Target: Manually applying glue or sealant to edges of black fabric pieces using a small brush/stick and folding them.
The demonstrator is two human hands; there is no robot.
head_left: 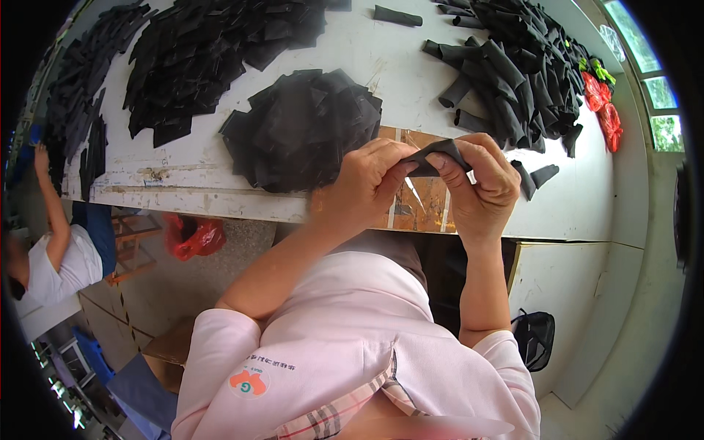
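Between my two hands, above the table's front edge, is a small black fabric piece (440,152), bent over in the middle. My left hand (364,180) pinches its left end between thumb and fingers. On the other end my right hand (480,180) has its thumb pressed to the front and its fingers curled behind. Beneath them lies a brown patterned board (436,196) with a slim white pointed thing (415,192) on it. A heap of flat black pieces (301,128) sits just left of my hands.
Rolled black fabric tubes (506,84) are piled at the right on the white table (400,66). More flat black pieces (198,55) cover the far left. Red plastic bags (607,117) lie by the right wall. Another person (66,257) works at the left.
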